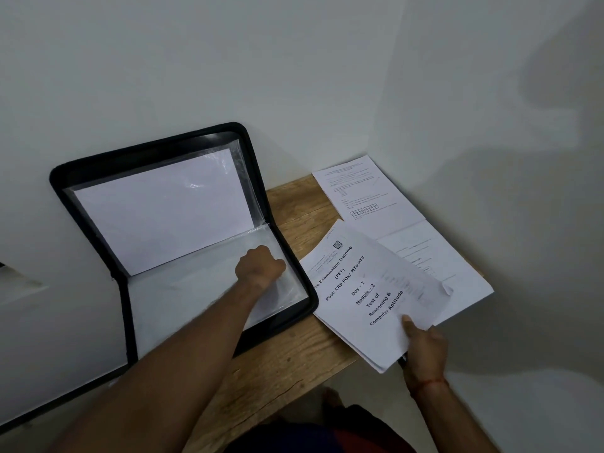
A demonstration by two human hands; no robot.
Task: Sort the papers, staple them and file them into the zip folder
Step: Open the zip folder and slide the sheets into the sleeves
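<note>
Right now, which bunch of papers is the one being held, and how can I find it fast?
Start at the big black zip folder standing open against the wall on the wooden table. Just right of it, the right hand holds a paper bundle by its near edge. Unlike the flat sheets behind it, its top page has large bold words, "Test of Reasoning".

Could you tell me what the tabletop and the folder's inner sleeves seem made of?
Light brown tabletop: probably matt wood or wood-look laminate, given grain lines and dark knots. Clear sleeves in the black zip folder: likely thin glossy plastic, since they glint and wrinkle.
</note>
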